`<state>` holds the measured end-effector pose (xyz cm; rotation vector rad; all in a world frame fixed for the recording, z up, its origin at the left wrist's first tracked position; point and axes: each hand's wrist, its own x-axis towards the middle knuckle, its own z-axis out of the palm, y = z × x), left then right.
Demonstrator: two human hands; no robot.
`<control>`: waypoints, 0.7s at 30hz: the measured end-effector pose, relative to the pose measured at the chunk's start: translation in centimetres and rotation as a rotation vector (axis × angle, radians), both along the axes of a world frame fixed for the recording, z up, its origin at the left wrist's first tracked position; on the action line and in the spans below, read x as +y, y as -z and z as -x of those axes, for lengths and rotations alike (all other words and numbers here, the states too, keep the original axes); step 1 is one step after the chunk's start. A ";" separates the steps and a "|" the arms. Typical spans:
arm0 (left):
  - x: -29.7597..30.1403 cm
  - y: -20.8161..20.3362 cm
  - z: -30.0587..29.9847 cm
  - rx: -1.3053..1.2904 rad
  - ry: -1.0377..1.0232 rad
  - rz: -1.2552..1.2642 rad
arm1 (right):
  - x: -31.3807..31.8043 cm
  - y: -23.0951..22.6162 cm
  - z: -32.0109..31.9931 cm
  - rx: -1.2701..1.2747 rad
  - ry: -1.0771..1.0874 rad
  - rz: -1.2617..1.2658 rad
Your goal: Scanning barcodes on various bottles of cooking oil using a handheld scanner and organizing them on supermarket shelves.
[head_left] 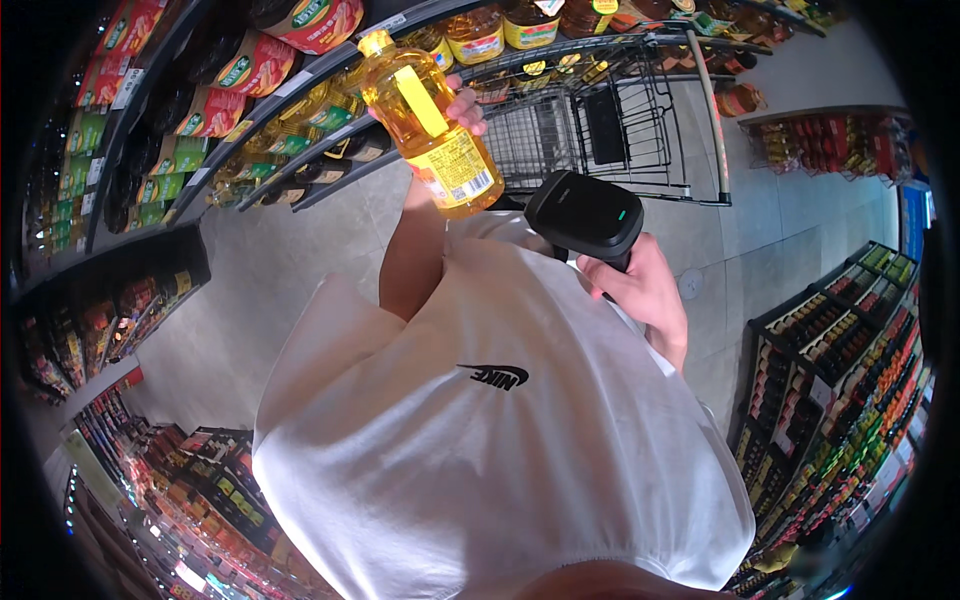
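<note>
My left hand is closed round a clear bottle of yellow cooking oil, its fingers showing at the bottle's right side. The bottle leans with its yellow cap to the upper left, and a yellow label with a printed code faces me. In my right hand is the handle of a black barcode scanner with a small green light on its head. The scanner's head is to the right of and a little below the bottle, apart from it. Most of the scanner's handle is hidden.
A wire shopping cart stands ahead, against shelves of oil bottles. More shelves with large dark bottles run along the left. At the right is a rack of packed goods. Grey tiled floor lies between them.
</note>
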<state>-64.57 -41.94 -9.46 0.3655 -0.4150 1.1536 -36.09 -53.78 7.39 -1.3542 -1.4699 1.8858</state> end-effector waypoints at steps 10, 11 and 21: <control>-0.9 1.0 -2.3 0.322 -0.095 -0.004 | 4.2 3.9 0.1 0.453 0.013 0.009; -0.6 2.2 -1.9 0.505 -0.192 0.014 | 5.0 4.4 0.5 0.457 -0.017 0.009; -4.8 0.5 -0.8 1.011 -0.109 0.032 | 4.1 8.5 1.2 0.634 0.003 0.072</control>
